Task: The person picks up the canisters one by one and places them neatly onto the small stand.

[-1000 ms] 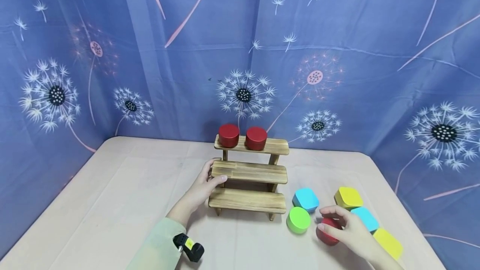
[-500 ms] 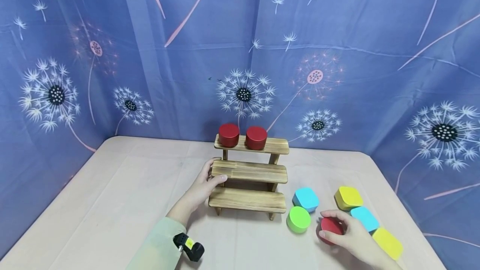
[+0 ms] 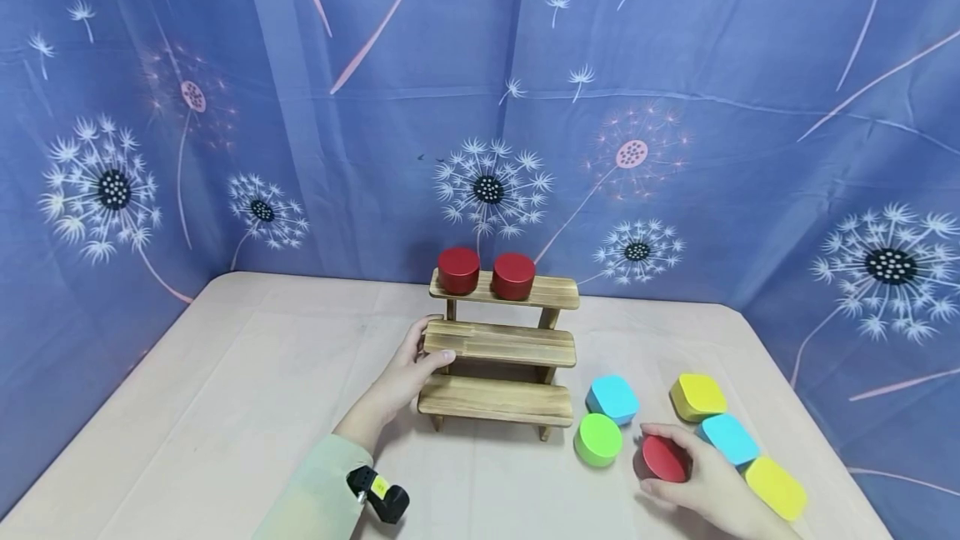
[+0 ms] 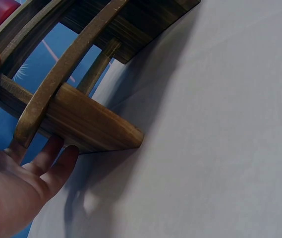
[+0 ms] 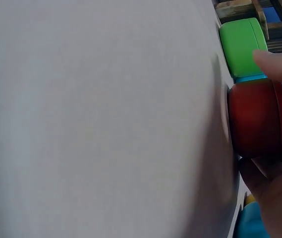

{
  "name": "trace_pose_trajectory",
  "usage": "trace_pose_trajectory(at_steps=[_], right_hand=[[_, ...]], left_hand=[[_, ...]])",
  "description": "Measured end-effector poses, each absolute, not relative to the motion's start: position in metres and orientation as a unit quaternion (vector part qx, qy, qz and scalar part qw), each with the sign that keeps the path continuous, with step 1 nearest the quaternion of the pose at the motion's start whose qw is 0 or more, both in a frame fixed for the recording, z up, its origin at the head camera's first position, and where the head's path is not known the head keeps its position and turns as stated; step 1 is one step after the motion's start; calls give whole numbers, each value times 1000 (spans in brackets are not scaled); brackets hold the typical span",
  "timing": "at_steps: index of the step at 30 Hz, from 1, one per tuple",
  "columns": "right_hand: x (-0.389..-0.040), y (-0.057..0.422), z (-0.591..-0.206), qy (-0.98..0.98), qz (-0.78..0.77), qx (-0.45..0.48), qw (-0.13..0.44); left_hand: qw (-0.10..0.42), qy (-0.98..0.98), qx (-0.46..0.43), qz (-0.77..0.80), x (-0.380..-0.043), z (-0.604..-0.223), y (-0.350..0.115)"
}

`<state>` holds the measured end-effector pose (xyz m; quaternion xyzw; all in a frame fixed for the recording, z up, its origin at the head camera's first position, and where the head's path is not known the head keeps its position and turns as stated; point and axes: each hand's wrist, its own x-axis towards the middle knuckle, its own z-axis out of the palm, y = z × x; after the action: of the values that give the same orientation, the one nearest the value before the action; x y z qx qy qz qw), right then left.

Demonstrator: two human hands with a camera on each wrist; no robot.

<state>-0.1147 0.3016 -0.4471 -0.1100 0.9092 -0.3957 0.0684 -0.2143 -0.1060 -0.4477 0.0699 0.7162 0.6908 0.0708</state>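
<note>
A three-step wooden display stand point(image 3: 498, 398) stands at the table's middle, two red round tins point(image 3: 457, 271) on its top step. My left hand point(image 3: 401, 373) grips the left end of its middle step, thumb on top. In the left wrist view, other fingers point(image 4: 64, 163) lie along the stand's side. At the right, another red round tin point(image 3: 664, 458) sits between the spread thumb and fingers of my right hand point(image 3: 708, 477). The right wrist view has the thumb point(image 5: 277, 67) apart from the tin, and fingers at its opposite side.
A light green round tin point(image 3: 598, 440) and a blue tin point(image 3: 612, 399) stand between the stand and my right hand. Beyond that hand are a yellow tin point(image 3: 698, 397), another blue tin point(image 3: 730, 438) and another yellow tin point(image 3: 776, 487). A patterned blue curtain point(image 3: 360, 173) borders the table.
My right thumb has moved away from the red tin, widening the hand around it. That tin has shifted slightly right. My left hand and the stand have stayed in place.
</note>
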Motion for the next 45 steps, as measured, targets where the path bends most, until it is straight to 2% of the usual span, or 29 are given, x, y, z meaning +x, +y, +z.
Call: trace_pose_trajectory(at_steps=[30,39,45], right_hand=[[-115,304,-439,897,-420,-125,65],[-114,302,-432,902,-415,-116,36],[-114,301,-430,902,-407,-141,-7]], left_hand=[[66,714,74,693,-214,-448,-106],[73,715,68,692,-213,-448,-106],[70,723,66,684,-213,-448,-106]])
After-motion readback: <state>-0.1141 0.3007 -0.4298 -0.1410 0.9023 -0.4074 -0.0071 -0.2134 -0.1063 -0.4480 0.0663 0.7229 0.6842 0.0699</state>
